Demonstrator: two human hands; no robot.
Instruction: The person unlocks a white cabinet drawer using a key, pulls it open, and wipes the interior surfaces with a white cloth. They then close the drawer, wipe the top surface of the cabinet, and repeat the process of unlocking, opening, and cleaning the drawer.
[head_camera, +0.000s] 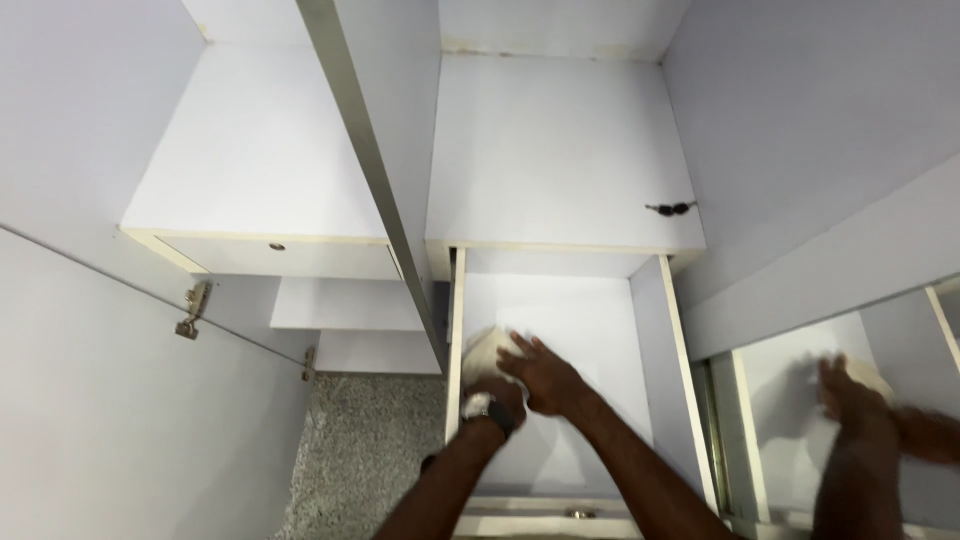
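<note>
I look down into an open white drawer (600, 330) of a wardrobe. A cream cloth (480, 350) lies at the drawer's left wall. My right hand (545, 375) rests flat on the cloth's near edge with its fingers spread. My left hand (505, 392), with a watch on its wrist, is curled against the cloth just beneath the right hand and is partly hidden by it. Both forearms reach in from the bottom of the view.
A small bunch of dark keys (672, 208) lies on the shelf above the drawer. A mirror panel (800, 400) at the right reflects my hands. At the left are a shut drawer with a round knob (276, 246), an open door with a hinge (193, 308), and speckled floor (360, 450).
</note>
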